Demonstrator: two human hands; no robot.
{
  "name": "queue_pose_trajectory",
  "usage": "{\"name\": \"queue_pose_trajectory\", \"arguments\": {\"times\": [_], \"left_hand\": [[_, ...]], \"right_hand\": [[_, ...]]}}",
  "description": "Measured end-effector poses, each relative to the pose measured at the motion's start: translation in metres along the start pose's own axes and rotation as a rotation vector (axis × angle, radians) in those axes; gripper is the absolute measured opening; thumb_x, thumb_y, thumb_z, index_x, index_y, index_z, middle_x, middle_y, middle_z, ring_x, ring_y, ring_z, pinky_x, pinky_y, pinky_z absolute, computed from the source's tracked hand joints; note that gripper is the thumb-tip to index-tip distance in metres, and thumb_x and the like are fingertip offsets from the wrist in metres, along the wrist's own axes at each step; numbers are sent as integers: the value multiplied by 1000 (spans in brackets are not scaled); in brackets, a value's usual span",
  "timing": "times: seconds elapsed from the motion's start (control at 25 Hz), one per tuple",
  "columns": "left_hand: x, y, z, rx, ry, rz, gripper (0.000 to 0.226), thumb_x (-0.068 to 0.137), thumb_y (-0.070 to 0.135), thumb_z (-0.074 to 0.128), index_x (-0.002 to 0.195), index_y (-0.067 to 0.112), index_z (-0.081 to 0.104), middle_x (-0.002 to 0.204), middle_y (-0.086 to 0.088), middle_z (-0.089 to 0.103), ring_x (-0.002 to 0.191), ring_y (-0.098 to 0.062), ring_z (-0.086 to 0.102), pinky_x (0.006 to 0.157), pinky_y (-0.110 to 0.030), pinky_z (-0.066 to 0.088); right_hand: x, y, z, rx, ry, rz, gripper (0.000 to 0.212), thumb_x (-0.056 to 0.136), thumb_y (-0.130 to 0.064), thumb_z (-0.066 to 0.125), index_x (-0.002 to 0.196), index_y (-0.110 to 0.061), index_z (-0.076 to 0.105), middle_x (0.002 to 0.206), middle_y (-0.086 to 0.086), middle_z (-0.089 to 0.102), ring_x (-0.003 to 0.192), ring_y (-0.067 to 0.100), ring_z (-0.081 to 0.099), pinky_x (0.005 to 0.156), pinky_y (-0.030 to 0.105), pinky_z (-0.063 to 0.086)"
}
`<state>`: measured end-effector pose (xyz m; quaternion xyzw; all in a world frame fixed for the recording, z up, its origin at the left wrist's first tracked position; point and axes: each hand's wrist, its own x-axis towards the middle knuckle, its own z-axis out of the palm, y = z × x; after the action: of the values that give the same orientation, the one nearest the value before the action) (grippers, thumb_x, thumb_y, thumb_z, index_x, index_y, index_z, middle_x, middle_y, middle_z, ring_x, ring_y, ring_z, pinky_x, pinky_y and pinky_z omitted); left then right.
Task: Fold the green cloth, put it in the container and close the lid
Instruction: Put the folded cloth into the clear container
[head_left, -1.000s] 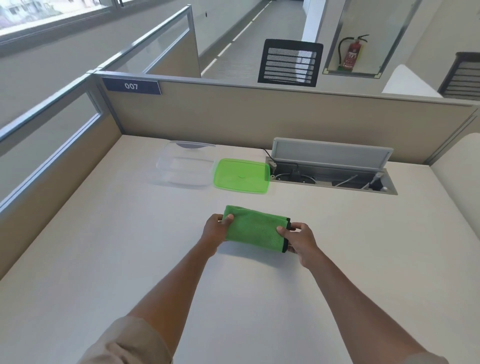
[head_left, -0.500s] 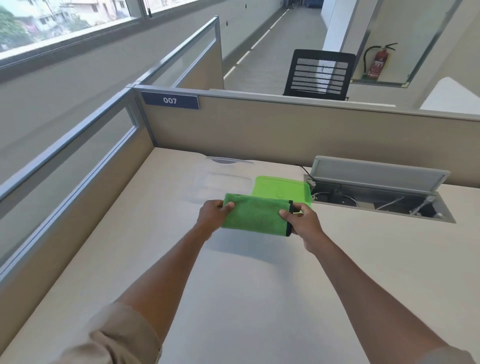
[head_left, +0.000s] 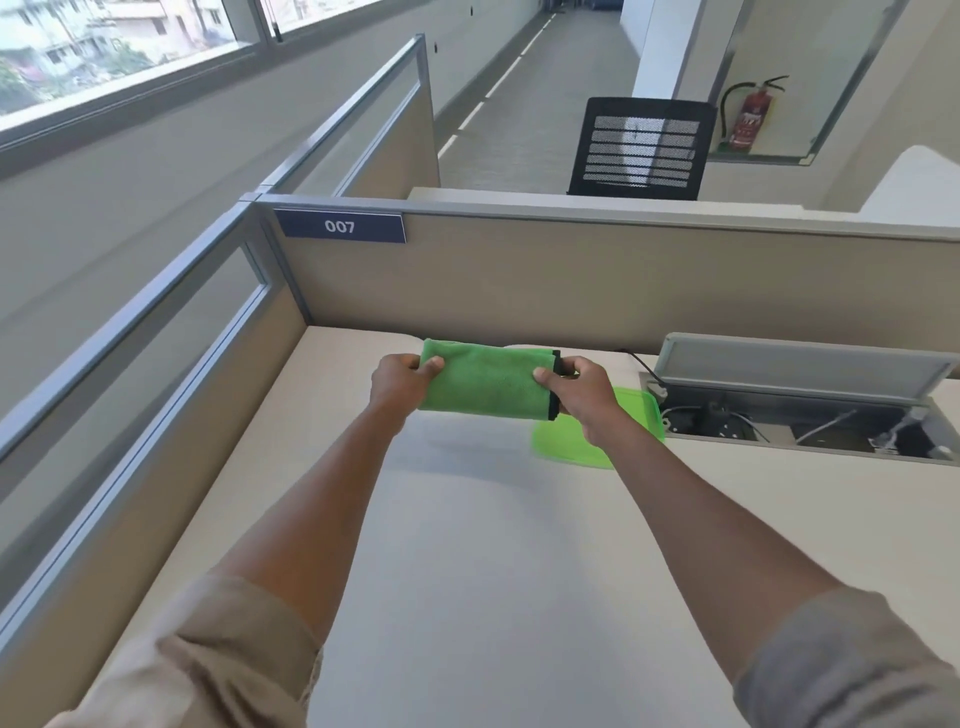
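The folded green cloth (head_left: 485, 379) with a black edge hangs in the air above the far part of the desk. My left hand (head_left: 397, 382) pinches its left end and my right hand (head_left: 582, 389) pinches its right, black-edged end. The green lid (head_left: 566, 441) lies flat on the desk below my right hand, partly hidden by it. The clear container is almost wholly hidden behind the cloth and blurred; I cannot make out its outline.
A cable box with a raised grey flap (head_left: 800, 364) is sunk into the desk at the right. Beige partitions (head_left: 571, 280) close the desk at the back and left. A black mesh chair (head_left: 641, 150) stands beyond the partition.
Both hands lifted the folded cloth off the desk and carried it forward and up, over where the clear container stood. The camera tilted up.
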<state>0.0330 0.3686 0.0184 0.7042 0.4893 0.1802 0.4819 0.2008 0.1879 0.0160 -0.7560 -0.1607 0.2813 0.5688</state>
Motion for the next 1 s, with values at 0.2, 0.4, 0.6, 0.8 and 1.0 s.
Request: {"name": "queue_pose_trajectory", "arguments": {"times": [0.2, 0.4, 0.6, 0.8, 1.0], "left_hand": [[46, 10, -4, 117, 61, -37, 40, 89, 40, 64, 79, 2, 66, 77, -7, 62, 70, -26, 54, 62, -31, 41], [62, 5, 10, 439, 104, -43, 33, 94, 41, 57, 89, 9, 64, 99, -14, 68, 93, -35, 59, 74, -35, 44], [64, 1, 26, 715, 145, 154, 31, 97, 39, 53, 106, 11, 63, 105, -13, 68, 112, -34, 49, 84, -40, 36], [58, -10, 41, 927, 126, 243, 22, 96, 31, 55, 103, 11, 61, 98, -13, 70, 112, -31, 47, 85, -39, 33], [51, -19, 47, 1239, 134, 319, 9, 86, 19, 62, 94, 20, 57, 88, 1, 70, 96, -24, 55, 77, -35, 34]], "right_hand": [[33, -12, 23, -194, 45, -63, 30, 76, -34, 80, 94, -16, 64, 85, -4, 64, 82, 18, 59, 73, 30, 44], [55, -8, 40, -520, 52, -84, 37, 74, -38, 78, 94, -11, 62, 91, 2, 64, 88, 24, 57, 73, 32, 45], [61, 0, 47, -807, -4, -98, 34, 73, -34, 75, 95, -14, 57, 92, 5, 64, 85, 28, 59, 63, 31, 42], [58, 2, 52, -1119, -5, -267, 34, 79, -26, 68, 103, -8, 54, 97, 15, 63, 96, 35, 57, 70, 35, 44], [59, 11, 63, -1442, -16, -366, 31, 84, -25, 62, 110, -9, 58, 103, 14, 67, 105, 32, 52, 80, 38, 41]]}}
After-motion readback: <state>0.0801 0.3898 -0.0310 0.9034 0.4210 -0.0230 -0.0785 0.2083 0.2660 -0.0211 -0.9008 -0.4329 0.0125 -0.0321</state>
